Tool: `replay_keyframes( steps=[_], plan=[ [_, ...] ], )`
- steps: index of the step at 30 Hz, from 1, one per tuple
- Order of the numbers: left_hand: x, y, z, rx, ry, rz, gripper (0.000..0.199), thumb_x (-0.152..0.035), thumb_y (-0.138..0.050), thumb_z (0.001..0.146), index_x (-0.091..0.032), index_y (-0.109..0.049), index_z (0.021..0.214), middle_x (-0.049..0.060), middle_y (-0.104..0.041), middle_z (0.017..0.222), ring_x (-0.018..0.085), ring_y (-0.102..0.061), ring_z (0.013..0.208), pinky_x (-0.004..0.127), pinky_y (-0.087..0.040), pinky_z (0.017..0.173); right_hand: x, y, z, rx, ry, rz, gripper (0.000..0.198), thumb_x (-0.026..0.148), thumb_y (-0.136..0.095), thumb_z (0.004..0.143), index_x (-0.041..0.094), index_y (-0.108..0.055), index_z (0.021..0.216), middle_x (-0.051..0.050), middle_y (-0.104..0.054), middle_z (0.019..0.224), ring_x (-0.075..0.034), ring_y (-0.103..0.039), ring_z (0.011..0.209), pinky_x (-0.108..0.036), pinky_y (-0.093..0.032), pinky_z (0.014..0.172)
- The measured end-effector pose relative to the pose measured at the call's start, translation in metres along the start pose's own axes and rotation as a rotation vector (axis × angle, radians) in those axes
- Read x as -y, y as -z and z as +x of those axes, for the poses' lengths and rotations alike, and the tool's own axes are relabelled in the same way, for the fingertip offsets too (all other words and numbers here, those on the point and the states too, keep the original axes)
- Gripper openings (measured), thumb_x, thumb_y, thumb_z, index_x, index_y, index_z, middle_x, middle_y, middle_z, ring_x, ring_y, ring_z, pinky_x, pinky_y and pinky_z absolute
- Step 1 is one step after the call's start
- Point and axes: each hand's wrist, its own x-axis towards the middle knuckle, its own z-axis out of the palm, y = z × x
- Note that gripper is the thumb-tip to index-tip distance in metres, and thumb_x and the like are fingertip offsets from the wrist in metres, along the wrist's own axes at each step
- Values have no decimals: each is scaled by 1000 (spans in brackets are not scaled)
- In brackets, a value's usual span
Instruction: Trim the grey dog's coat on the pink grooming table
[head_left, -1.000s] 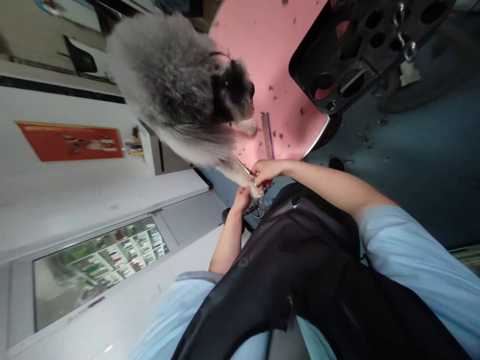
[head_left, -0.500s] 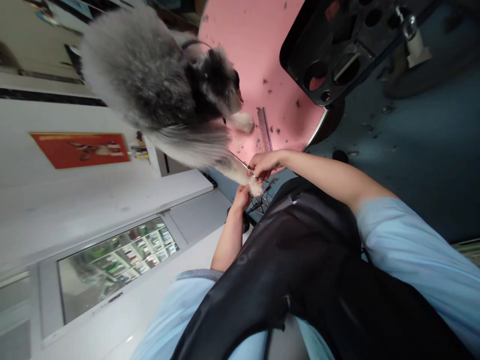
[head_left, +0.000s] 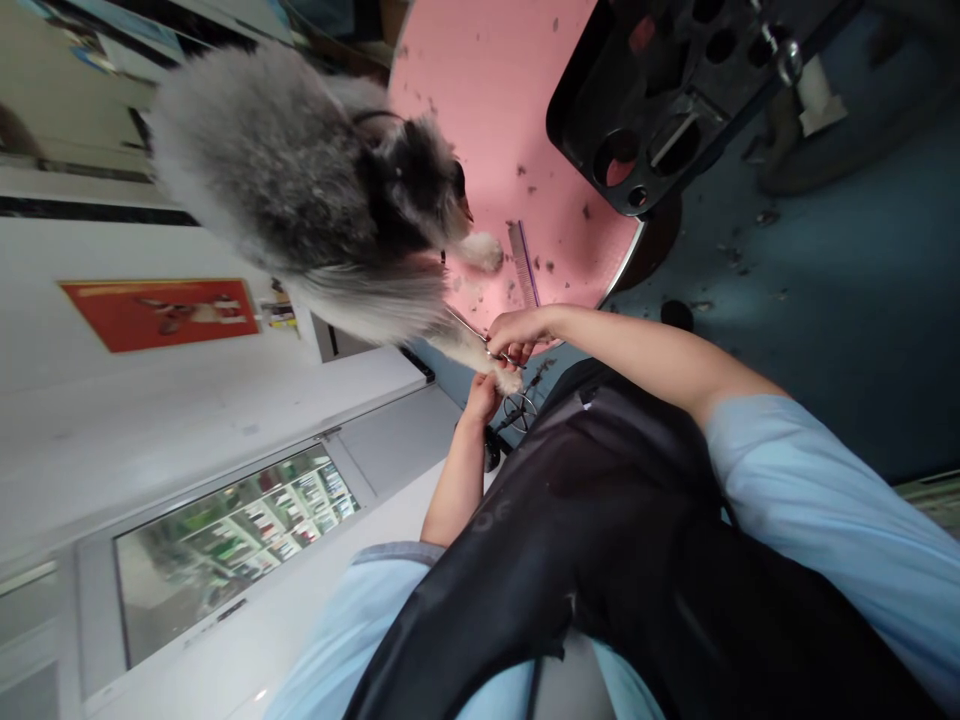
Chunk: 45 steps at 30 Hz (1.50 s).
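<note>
A grey and white dog stands on a pink round table, one pale front leg stretched towards me. My left hand is closed on that leg's paw from below. My right hand grips scissors, whose blades lie along the upper side of the leg and point at the dog's chest fur. Whether the blades are apart I cannot tell. A metal comb with a purple spine lies on the table just beyond my right hand.
A black holder tray with round holes juts over the table's right side. Grey fur tufts are scattered on the tabletop and the blue floor. At left are a white wall with a red picture and a door with a window.
The whole view has shifted slightly, with the dog, tray and table a little further left. Both hands keep their holds, and the scissors stay along the leg.
</note>
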Motion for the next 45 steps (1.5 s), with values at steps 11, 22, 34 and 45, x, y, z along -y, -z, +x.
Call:
replay_keyframes(
  steps=[11, 22, 34, 45],
  plan=[
    [0, 0, -1, 3, 37, -35, 47, -31, -91, 60, -17, -75, 102, 11, -80, 105, 28, -74, 109, 37, -58, 93, 9, 12, 2, -4, -46, -88, 19, 17, -79, 74, 13, -66, 87, 1, -68, 64, -12, -68, 60, -21, -52, 61],
    [1, 1, -5, 30, 22, 0, 47, -30, -91, 60, -17, -74, 101, 10, -79, 98, 26, -75, 101, 31, -57, 80, 2, 27, 13, 60, -42, -56, 27, 23, -85, 71, 10, -69, 89, -2, -71, 68, -13, -67, 60, -24, -52, 62],
    [4, 1, -5, 72, 19, -39, 49, -33, -92, 63, -17, -78, 107, 11, -80, 106, 26, -75, 100, 35, -58, 92, -31, 30, 8, 160, -88, 110, 28, 29, -83, 73, 12, -70, 91, -2, -75, 75, -14, -71, 65, -22, -54, 61],
    [17, -3, 4, 3, 20, -85, 40, -31, -91, 61, -13, -75, 93, 11, -79, 92, 21, -75, 84, 29, -57, 79, -40, 26, -1, 127, -98, 74, 41, 26, -92, 63, 14, -69, 96, -1, -76, 78, -12, -72, 66, -20, -53, 61]
  ],
)
